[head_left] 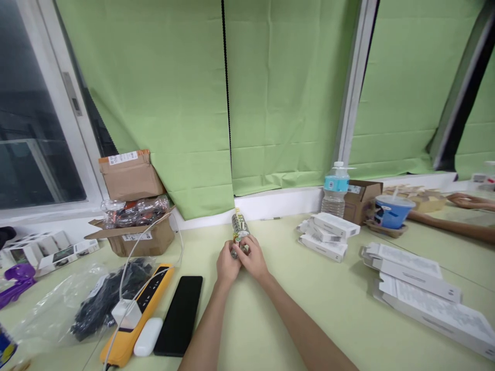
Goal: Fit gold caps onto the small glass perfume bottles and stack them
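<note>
Both my hands meet over the middle of the table. My left hand (228,263) is closed, fingers curled around a small patterned item (237,240) with yellow, green and grey on it. My right hand (252,257) closes on the same item from the other side, thumb and fingertips pressed together. Most of that item is hidden by the fingers, and its kind is unclear. Just beyond the fingertips lies a narrow grey and yellow printed thing (240,223) pointing toward the wall; whether it is one piece with the held item I cannot tell.
On the left are a black phone (180,314), a white case (148,336), a yellow power strip (127,340) and cardboard boxes (143,242). To the right stand white cartons (433,304), a water bottle (335,190) and a blue cup (392,210). Another person's arm (452,226) rests far right.
</note>
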Tool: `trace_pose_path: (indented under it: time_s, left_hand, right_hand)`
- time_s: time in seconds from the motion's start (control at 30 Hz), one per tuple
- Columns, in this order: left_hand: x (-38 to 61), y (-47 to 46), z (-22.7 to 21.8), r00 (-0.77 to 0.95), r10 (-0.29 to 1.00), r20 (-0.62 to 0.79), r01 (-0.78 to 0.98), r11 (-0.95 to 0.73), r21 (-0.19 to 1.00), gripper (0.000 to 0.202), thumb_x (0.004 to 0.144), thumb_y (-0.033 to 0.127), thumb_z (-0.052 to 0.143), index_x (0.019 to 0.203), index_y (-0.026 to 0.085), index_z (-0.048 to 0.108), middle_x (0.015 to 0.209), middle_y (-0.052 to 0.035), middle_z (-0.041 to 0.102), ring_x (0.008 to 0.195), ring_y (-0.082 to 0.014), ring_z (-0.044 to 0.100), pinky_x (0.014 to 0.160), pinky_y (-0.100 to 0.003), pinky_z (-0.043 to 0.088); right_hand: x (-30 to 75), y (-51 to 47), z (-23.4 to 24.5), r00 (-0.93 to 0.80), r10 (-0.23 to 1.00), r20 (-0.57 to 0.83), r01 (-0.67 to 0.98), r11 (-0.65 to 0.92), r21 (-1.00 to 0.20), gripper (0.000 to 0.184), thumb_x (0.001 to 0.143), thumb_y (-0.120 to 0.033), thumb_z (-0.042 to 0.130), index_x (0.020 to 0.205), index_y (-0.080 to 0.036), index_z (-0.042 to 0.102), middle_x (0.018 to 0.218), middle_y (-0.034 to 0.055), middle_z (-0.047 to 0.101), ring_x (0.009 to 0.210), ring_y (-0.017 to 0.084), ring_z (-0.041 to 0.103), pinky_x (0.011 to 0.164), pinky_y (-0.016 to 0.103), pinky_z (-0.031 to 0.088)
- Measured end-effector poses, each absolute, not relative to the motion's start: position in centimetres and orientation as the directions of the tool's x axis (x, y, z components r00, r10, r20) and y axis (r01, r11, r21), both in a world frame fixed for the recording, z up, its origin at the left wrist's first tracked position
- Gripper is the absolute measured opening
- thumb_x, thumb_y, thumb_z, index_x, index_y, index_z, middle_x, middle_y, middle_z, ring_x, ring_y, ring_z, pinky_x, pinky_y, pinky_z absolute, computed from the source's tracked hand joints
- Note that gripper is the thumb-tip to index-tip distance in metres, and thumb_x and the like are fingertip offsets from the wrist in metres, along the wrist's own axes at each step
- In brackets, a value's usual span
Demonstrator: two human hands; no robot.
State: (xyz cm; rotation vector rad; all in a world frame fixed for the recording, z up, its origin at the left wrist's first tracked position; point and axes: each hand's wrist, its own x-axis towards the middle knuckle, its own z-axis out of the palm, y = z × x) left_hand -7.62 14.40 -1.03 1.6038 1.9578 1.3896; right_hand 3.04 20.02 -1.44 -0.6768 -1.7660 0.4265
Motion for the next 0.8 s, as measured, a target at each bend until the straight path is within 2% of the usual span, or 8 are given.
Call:
trace_pose_path:
  time_s: [0.27,0.53,0.8]
  left_hand:
    - [-7.59,14.52,-1.18,-0.361,0.859,0.364,0.622,-0.069,0.780,0.030,0.087,0.041,0.059,0.114,0.028,0.056,0.108,-0.0040,0.072,0.091,-0.0212,0.067,0.072,-0.027,0.043]
    - [-7.49,14.19,-0.86,-0.353,0.861,0.365,0.617,-0.079,0.783,0.034,0.089,0.052,0.054,0.112,0.027,0.057,0.104,-0.0045,0.073,0.089,-0.0219,0.068,0.071,-0.027,0.043]
    - [-7.38,14.29,-0.88,-0.365,0.855,0.367,0.617,-0.073,0.784,0.037,0.090,0.056,0.051,0.112,0.027,0.058,0.102,-0.0054,0.073,0.089,-0.0226,0.067,0.070,-0.028,0.043]
  right_hand:
    - [3.17,19.88,-1.35,-0.200,0.607,0.769,0.251,0.791,-0.558,0.020,0.090,-0.039,0.058,0.078,-0.023,0.054,0.089,0.0055,0.059,0.091,0.023,0.055,0.081,0.034,0.046]
    - [3.19,19.46,-1.24,-0.188,0.566,0.803,0.260,0.817,-0.515,0.017,0.093,-0.037,0.056,0.083,-0.024,0.056,0.091,0.0055,0.060,0.091,0.023,0.056,0.080,0.035,0.046]
    - [3.13,19.54,-1.41,-0.181,0.554,0.812,0.274,0.822,-0.499,0.016,0.094,-0.038,0.056,0.086,-0.024,0.058,0.092,0.0061,0.061,0.092,0.024,0.056,0.081,0.037,0.047]
